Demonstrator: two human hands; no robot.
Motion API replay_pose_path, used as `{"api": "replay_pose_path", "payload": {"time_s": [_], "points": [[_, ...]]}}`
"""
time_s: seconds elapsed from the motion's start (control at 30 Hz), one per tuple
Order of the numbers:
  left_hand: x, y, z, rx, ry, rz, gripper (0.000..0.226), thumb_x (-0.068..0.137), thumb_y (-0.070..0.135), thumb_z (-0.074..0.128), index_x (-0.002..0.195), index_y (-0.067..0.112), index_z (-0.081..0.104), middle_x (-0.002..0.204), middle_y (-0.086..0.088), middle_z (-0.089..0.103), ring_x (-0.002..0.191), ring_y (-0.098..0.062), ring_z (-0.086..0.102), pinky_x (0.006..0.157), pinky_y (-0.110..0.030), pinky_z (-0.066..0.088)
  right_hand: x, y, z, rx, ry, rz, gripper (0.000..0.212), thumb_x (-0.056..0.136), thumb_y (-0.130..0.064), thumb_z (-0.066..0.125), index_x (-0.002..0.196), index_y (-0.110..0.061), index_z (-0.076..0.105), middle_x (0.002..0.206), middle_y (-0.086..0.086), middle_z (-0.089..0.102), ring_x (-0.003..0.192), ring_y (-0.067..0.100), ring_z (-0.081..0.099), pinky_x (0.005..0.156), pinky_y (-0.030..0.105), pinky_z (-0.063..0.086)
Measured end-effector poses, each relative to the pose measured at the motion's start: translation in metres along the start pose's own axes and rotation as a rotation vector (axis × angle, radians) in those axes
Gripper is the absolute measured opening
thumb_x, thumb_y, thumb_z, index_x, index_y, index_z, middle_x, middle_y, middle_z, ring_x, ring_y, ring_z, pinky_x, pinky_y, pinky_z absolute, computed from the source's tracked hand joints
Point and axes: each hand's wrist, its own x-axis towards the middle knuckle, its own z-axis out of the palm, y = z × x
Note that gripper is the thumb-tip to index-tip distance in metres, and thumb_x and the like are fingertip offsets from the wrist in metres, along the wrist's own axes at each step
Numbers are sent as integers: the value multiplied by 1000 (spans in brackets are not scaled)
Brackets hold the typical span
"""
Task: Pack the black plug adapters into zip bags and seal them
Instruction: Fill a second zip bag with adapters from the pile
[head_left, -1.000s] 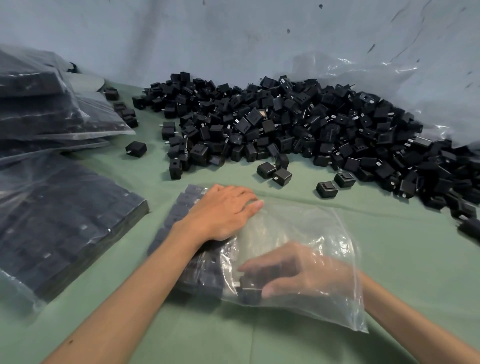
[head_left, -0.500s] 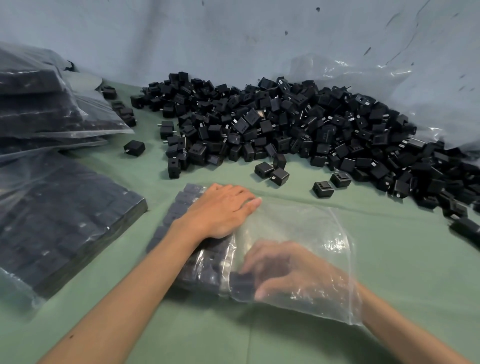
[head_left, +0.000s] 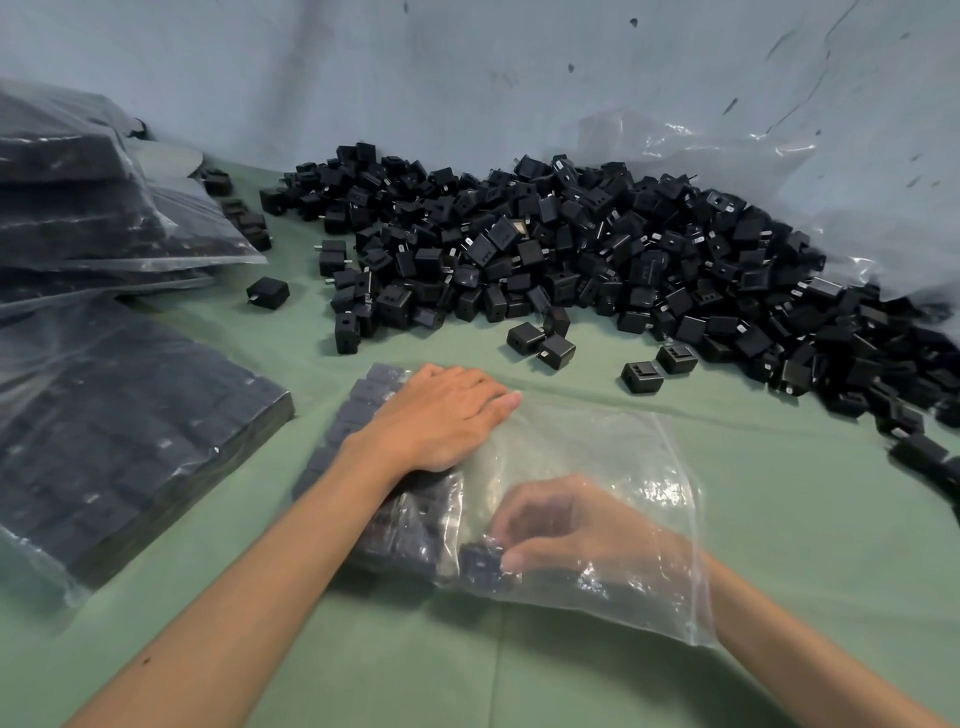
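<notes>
Beside filled bags (head_left: 130, 441), the left hand (head_left: 441, 421) lay flat on a zip bag (head_left: 623, 457). Inside, the right hand (head_left: 566, 525) pinched an adapter (head_left: 480, 561).

Left hand (head_left: 441, 421) flat, palm down, fingers straight; right hand (head_left: 563, 527) curled, pinching adapter (head_left: 480, 565)

Surroundings: green table cover, marked wall, loose plastic sheeting, one pale round item.

A dull green cloth (head_left: 779, 519) covers the work surface; a straight crease runs across it at mid-right and another runs toward the near edge at centre. The rear wall (head_left: 363, 78) is blue-grey and bears dark scuffs and scratches, densest at upper right. Crumpled clear plastic sheeting (head_left: 727, 156) lies against the wall at rear right, catching light along its folds. A pale grey round object (head_left: 166, 156) sits at rear left, partly hidden; its type cannot be determined.
</notes>
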Motion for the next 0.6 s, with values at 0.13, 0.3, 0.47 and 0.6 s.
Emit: {"api": "replay_pose_path", "payload": {"time_s": [0.13, 0.3, 0.47, 0.6], "points": [[0, 1, -1, 0, 0, 3, 77, 86, 61, -1, 129, 24, 52, 130, 10, 53, 118, -6, 43, 91, -26, 20, 0, 0, 1, 6, -33, 21, 14, 80, -12, 73, 89, -21, 70, 83, -5, 70, 73, 10, 66, 72, 19, 50], [-1, 1, -1, 1, -4, 3, 76, 86, 61, 0, 127, 24, 53, 129, 10, 53, 118, -6, 43, 92, -26, 20, -2, 4, -3, -105, 76, 31, 13, 86, -14, 69, 98, -9, 69, 90, -3, 72, 79, 14, 68, 73, 20, 53], [0, 0, 0, 3, 2, 8, 77, 86, 62, -1, 126, 25, 53, 127, 10, 54, 115, -6, 44, 91, -26, 20, -2, 1, -4, -224, 46, 30, 18, 85, -19, 70, 101, -12, 73, 91, -16, 72, 83, 1, 67, 76, 13, 48], [0, -1, 0, 4, 5, 7, 76, 87, 62, 0, 126, 26, 53, 127, 11, 54, 115, -6, 44, 91, -27, 21, -1, 0, -5, -249, 58, 30, 16, 83, -20, 72, 98, -13, 74, 90, -12, 72, 80, 2, 67, 74, 12, 46]]}}
